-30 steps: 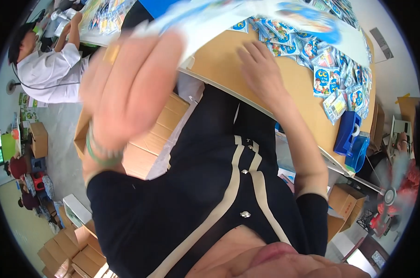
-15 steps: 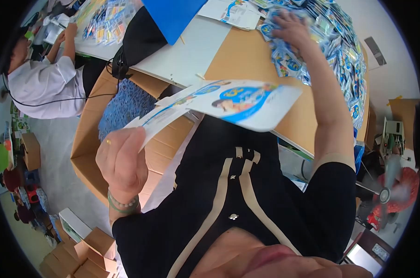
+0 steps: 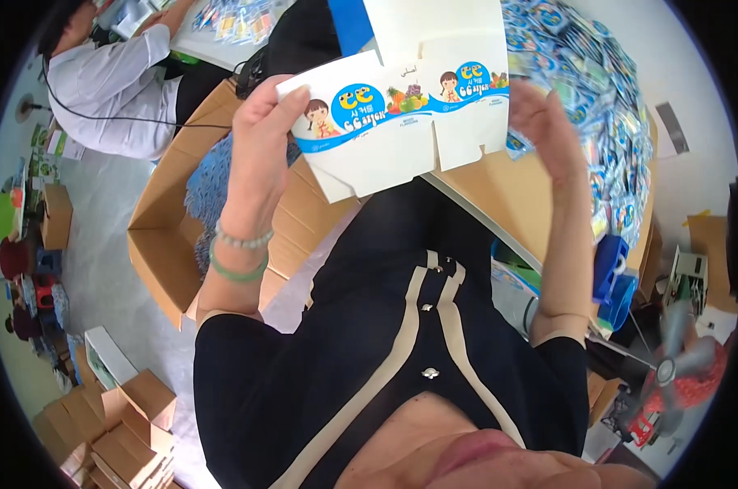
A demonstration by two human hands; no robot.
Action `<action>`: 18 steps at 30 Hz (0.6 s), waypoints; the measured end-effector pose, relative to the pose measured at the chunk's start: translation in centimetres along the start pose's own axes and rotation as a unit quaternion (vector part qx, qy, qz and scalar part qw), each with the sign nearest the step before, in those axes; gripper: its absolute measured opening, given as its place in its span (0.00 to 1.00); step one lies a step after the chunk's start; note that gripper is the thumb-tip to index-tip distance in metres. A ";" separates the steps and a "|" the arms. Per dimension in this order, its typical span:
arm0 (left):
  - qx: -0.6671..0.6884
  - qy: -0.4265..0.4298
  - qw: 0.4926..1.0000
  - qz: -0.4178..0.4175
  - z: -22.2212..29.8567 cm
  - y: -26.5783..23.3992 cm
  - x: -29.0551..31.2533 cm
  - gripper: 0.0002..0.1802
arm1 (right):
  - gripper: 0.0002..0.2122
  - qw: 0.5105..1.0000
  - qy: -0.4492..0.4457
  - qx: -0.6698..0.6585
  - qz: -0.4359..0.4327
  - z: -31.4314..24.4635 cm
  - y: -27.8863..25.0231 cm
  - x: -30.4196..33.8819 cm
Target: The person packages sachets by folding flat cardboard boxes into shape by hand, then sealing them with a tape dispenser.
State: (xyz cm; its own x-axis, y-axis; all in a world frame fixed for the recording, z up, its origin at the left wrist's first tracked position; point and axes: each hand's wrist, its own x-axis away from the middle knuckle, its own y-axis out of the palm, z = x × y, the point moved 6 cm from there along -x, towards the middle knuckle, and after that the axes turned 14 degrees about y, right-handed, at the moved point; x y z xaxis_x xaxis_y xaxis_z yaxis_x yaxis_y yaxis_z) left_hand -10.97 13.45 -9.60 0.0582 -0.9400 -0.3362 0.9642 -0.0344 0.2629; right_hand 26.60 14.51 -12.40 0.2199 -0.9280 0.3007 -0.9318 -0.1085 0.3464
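A flat, die-cut cardboard box blank (image 3: 393, 167), white with a blue printed band and cartoon pictures, is held up in front of me. My left hand (image 3: 263, 134) pinches its left end, thumb on the printed face. Beside the right edge of the blank is my right hand (image 3: 544, 130), fingers bent and apart, slightly blurred; whether it touches the cardboard is unclear. Behind that hand, a large heap of small printed sachets (image 3: 617, 122) covers the far right of the table (image 3: 495, 196).
An open carton (image 3: 161, 261) with blue crinkled material (image 3: 210, 183) stands left of the table. A person in a white shirt (image 3: 112, 98) works at the far left. To the right are a blue tape dispenser (image 3: 609, 269) and a fan (image 3: 670, 367). Cardboard boxes (image 3: 116, 424) lie lower left.
My left hand has raised the box blank and turned its printed side toward me. My right hand has come back from the sachet heap to the blank's right edge.
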 end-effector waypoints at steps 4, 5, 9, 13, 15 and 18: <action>0.035 -0.079 0.995 -0.046 -4.6 2.1 -0.1 0.11 | 0.17 0.997 0.002 0.059 0.059 3.8 0.9 4.3; 0.032 -0.096 0.993 -0.056 -5.2 2.9 0.2 0.11 | 0.17 0.996 0.003 0.051 0.069 4.2 0.7 5.3; -0.283 0.209 0.935 -0.044 -1.6 5.6 0.7 0.15 | 0.17 0.988 -0.039 0.059 0.140 3.1 -1.5 8.1; -0.467 0.508 0.711 -0.134 2.3 12.3 5.1 0.23 | 0.17 0.976 -0.089 0.018 0.200 2.2 -4.0 10.6; -0.457 0.538 0.635 -0.313 2.6 17.4 10.2 0.26 | 0.17 0.966 -0.086 0.011 0.242 2.4 -4.4 11.6; -0.498 0.577 0.580 -0.287 1.7 18.2 9.9 0.23 | 0.18 0.965 -0.071 0.002 0.252 1.7 -3.6 13.0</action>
State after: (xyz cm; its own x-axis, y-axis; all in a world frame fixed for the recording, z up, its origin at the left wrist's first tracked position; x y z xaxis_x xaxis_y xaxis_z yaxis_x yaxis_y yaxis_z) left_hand 6.72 2.99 -6.63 -0.7660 0.0011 -0.6429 0.5477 0.5247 -0.6517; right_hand 32.31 2.24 -11.20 -0.3029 -0.9027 0.3056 -0.9113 0.3682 0.1843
